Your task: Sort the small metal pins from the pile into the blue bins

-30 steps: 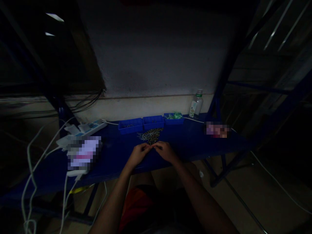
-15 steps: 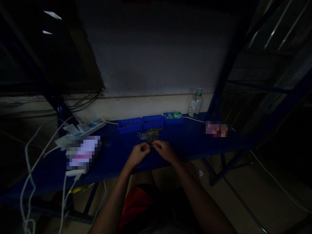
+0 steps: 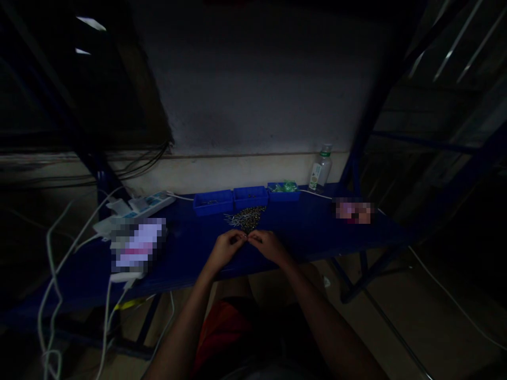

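Small metal parts (image 3: 249,217), slim and pin-like with darker ends, lie heaped on the blue table (image 3: 312,227), around the middle of its width. Silvery shanks stick out on the left of the heap; darker, brownish pieces gather on its right and near side.

At the near edge of the heap, the left hand (image 3: 226,249) and right hand (image 3: 270,246) meet almost tip to tip, fingers bent and thumbs drawn in close to them. Whether either one has hold of a part is too small and dark to tell.

Just beyond the heap, three blue bins stand in a row: the left bin (image 3: 214,209) and middle bin (image 3: 251,202) with a few small pieces inside, the right bin (image 3: 284,197) with crumpled green plastic (image 3: 289,186). Farther right, a clear bottle (image 3: 321,171) with a green band stands upright near the pale wall (image 3: 253,105).

Toward the table's right end lies a pixelated pinkish item (image 3: 354,210). On the left are a white power strip (image 3: 155,202) with plugs in it and, nearer, a pixelated lilac item (image 3: 139,243). White cables (image 3: 50,264) hang at the far left.
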Motion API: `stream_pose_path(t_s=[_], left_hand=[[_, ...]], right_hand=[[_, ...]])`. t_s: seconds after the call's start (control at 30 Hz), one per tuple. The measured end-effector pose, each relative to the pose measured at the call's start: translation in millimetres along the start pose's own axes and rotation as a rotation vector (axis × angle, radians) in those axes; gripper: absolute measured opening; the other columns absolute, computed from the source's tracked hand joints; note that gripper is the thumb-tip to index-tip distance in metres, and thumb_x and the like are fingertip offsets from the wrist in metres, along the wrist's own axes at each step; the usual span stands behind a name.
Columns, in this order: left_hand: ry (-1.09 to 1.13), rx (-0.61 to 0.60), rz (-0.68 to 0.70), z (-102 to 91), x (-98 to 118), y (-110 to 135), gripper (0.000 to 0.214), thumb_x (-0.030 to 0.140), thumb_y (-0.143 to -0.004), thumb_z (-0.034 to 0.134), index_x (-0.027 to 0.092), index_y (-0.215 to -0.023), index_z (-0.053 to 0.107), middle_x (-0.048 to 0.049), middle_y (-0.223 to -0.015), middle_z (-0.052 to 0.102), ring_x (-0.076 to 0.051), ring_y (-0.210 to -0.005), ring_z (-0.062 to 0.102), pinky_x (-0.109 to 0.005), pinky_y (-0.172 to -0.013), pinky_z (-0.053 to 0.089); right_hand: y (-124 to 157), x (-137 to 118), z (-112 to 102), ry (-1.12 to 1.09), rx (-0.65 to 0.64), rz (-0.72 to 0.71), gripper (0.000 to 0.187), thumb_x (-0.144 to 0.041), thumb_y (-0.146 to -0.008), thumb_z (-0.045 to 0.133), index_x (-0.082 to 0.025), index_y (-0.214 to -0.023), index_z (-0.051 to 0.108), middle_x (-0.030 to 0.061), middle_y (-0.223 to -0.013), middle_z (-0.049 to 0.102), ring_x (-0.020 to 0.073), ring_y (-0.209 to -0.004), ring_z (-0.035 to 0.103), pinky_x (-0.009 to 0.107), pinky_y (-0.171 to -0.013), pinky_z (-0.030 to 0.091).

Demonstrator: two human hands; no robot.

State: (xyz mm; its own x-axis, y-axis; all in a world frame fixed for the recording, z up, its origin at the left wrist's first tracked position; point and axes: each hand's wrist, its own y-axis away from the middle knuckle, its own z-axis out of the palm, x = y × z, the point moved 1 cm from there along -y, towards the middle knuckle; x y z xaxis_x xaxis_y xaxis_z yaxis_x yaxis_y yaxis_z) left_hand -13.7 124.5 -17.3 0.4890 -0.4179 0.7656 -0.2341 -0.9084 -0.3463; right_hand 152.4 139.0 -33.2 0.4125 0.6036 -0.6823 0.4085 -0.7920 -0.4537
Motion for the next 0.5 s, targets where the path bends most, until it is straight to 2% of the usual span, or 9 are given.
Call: stream_pose_path(t_s=[0.13, 0.27, 0.5], left_hand=[[0.077, 0.071, -0.008, -0.5, -0.2, 0.4, 0.012, 0.026, -0.078, 0.051, 0.016, -0.083, 0.056, -0.0030, -0.085, 0.063, -0.016, -0.081, 0.058, -0.024, -0.074, 0.043], [0.089, 0.034, -0.025, 0.4, -1.6, 0.8, 0.013, 0.024, -0.076, 0.052, 0.015, -0.084, 0.056, -0.0018, -0.078, 0.062, -0.015, -0.075, 0.058, -0.023, -0.069, 0.044], [0.030, -0.044, -0.022, -1.5, 4.3, 1.0, 0.027, 0.037, -0.079, 0.050, 0.015, -0.086, 0.064, -0.0040, -0.080, 0.066, -0.017, -0.075, 0.059, -0.025, -0.070, 0.044]], right_hand=[[0.0, -1.9, -2.3, -0.012, 0.023, 0.036, 0.017, -0.025, -0.086, 0.046, -0.020, -0.087, 0.062, 0.0007, -0.076, 0.067, 0.0118, -0.071, 0.061, 0.019, -0.066, 0.041], [0.3, -4.5, -3.8, -0.006, 0.040, 0.054, 0.021, -0.029, -0.087, 0.044, -0.019, -0.086, 0.063, 0.0003, -0.073, 0.066, 0.0112, -0.068, 0.060, 0.019, -0.063, 0.041], [1.3, -5.9, -4.0, -0.023, 0.048, 0.052, 0.019, -0.031, -0.085, 0.047, -0.020, -0.087, 0.062, 0.0012, -0.077, 0.066, 0.0124, -0.071, 0.061, 0.020, -0.064, 0.042]])
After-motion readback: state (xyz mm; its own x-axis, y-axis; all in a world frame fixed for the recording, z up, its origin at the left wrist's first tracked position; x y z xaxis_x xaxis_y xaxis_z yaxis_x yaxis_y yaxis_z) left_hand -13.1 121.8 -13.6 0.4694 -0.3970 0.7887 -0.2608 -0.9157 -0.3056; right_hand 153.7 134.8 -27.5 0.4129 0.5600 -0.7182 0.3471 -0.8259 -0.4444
